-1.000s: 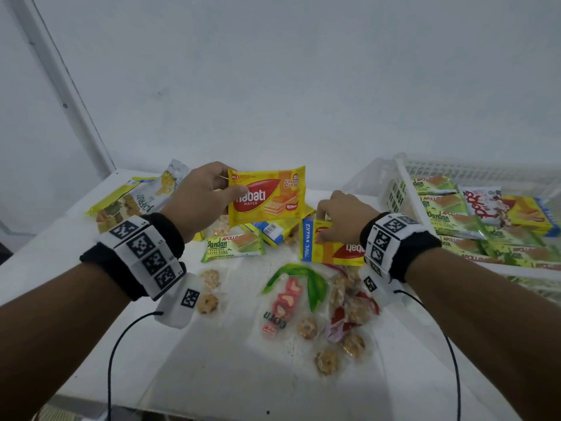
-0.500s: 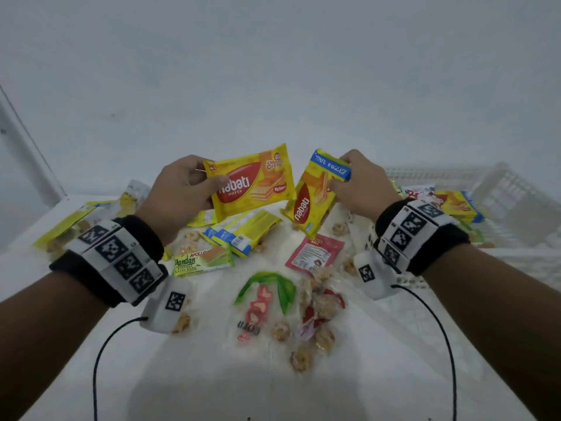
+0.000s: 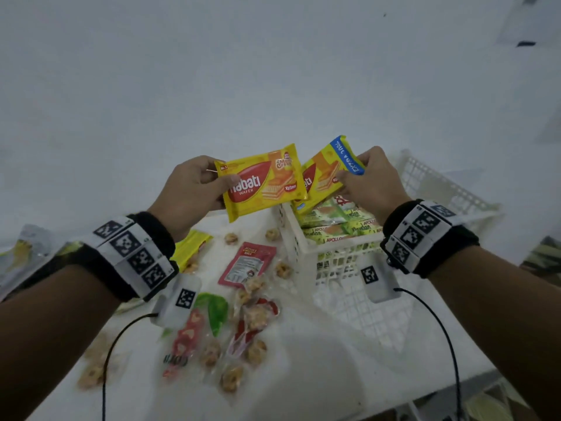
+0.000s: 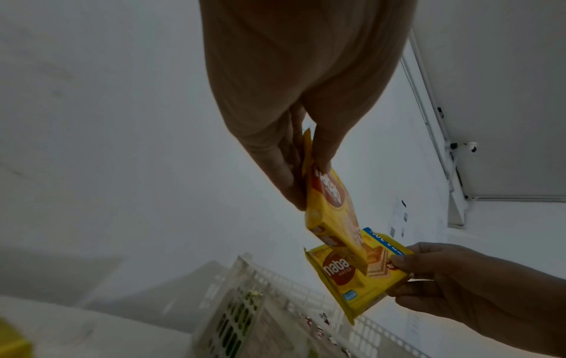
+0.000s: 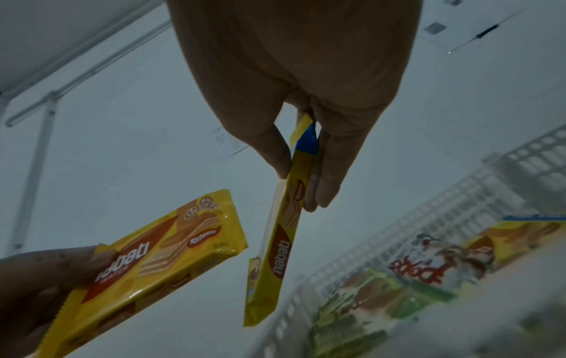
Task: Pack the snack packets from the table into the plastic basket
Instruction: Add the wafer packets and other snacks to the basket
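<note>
Each hand pinches a yellow wafer packet: left hand [image 3: 194,189] holds one packet [image 3: 262,182], right hand [image 3: 372,185] another [image 3: 326,174], above the basket [image 3: 437,189].

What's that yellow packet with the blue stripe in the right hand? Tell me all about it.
The blue-striped wafer packet is a flat, glossy yellow wrapper with a red Nabati logo, a wafer picture and a blue band at one end. The right hand pinches that blue end, holding it tilted in the air above the white plastic basket, partly behind the left hand's packet.
</note>
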Motion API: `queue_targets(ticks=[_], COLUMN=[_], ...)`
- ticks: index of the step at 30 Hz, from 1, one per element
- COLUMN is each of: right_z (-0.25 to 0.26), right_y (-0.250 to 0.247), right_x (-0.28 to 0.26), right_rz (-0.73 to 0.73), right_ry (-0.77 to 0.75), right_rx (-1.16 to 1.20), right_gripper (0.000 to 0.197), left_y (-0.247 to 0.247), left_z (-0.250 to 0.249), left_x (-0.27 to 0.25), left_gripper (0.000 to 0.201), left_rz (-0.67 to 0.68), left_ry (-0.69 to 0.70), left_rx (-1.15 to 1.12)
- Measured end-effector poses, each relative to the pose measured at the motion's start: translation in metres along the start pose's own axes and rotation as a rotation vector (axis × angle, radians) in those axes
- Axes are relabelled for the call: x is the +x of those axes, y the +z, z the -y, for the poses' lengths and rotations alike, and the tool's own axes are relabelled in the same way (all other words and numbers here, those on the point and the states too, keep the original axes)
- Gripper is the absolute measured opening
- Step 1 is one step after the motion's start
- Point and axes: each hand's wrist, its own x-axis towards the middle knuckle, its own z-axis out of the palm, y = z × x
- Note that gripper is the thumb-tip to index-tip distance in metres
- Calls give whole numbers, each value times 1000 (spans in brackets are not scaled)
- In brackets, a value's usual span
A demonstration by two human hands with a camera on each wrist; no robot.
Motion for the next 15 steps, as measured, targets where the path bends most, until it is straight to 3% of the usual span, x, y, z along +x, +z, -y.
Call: queue_targets(ticks=[8,15], right_z=[-46,-74], right_y=[-60,-96], right_x=[71,137], right_rz=[28,184], right_ry=[21,55], right_rx=[50,11], right_gripper=[38,51], left_y=[99,171], left_z=[-22,-45], left_x=[53,91], left_gripper=[30,27], left_rz=[21,-36], left_ry=[-21,-53], left_rx=[45,87])
